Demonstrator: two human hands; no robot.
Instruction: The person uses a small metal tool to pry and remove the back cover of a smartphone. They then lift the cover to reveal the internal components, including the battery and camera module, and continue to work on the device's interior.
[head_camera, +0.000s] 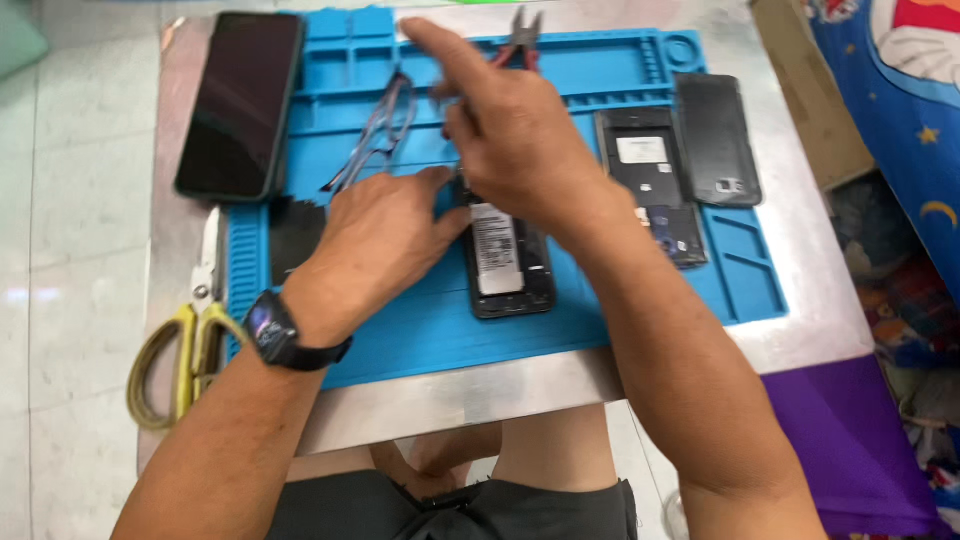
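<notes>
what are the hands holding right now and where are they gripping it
The left hand steadies the opened phone at its upper left edge. The right hand covers its top; any grip there cannot be told.

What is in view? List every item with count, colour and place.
Opened phone: one, black, mat centre, under both hands.
Mat: one, blue, on the table.
Table: one, grey metal.
Whole phone: one, black, far left.
Phone frame: one, black, mat right.
Back cover: one, black, far right.
Glasses: one, dark, mat top.
Pliers: one, red-handled, top edge.
Scissors: one, yellow-handled, left edge.
Watch: one, black, left wrist.
Left hand: beside the opened phone.
Right hand: above it, blurred.
</notes>
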